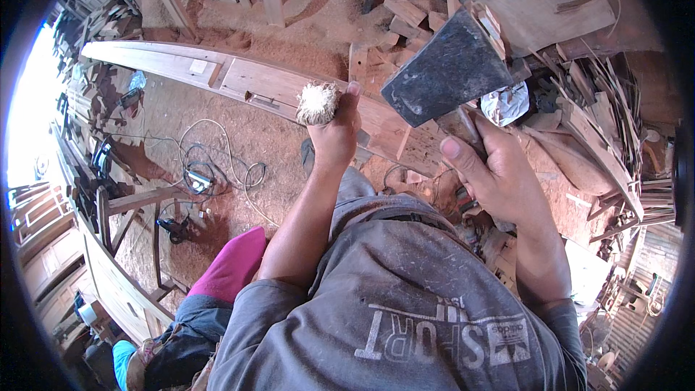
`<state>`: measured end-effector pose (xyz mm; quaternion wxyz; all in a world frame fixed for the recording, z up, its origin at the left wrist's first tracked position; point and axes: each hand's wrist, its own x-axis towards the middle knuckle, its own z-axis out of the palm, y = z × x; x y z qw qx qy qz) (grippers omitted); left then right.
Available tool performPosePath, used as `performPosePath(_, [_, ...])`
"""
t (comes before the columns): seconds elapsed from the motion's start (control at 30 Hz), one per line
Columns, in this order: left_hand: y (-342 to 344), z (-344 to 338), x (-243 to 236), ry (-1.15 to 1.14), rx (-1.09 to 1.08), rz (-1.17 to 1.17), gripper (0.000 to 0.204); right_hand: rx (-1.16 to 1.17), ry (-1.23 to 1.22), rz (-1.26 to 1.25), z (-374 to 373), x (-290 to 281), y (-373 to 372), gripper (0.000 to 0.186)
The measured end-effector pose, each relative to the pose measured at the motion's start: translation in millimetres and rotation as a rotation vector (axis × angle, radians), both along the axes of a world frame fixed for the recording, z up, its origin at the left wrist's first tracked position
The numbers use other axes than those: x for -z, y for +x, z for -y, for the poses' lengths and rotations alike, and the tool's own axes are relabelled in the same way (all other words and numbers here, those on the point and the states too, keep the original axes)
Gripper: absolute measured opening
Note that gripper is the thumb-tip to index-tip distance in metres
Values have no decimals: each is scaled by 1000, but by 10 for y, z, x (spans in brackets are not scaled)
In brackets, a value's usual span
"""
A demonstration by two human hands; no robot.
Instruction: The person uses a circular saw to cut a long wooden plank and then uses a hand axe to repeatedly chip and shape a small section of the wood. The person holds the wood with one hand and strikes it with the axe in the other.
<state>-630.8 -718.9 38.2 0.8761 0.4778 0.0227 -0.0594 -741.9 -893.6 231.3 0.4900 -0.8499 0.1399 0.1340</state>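
My left hand (335, 134) is closed round a wooden tool handle (317, 103) with a frayed, mushroomed end pointing up; its lower part is hidden by the fist. Below that fist runs a long pale timber beam (279, 87) with rectangular cuts and a small dark mortise in its face. My right hand (499, 166) grips the short wooden handle of a hatchet (449, 69), thumb along it. The hatchet's broad dark head is raised to the right of the left fist, apart from the handle there.
Coiled cables and a power strip (197, 182) lie on the dusty floor left of me. Offcuts (409, 18) and thin strips (594, 108) pile up at the far side and right. Someone in pink (232, 264) and dark blue clothing is close at lower left, near a wooden trestle (145, 199).
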Motion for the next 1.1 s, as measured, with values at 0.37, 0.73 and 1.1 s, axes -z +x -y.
performPosePath(0.37, [-16, 9, -16, -19, 11, 0, 35, -12, -25, 19, -19, 0, -5, 66])
performPosePath(0.73, [-28, 18, -35, -22, -11, -19, 34, -25, -34, 35, -36, 2, -9, 65])
performPosePath(1.1, [25, 18, -18, 218, -79, 91, 27, -17, -92, 37, -54, 70, -8, 64])
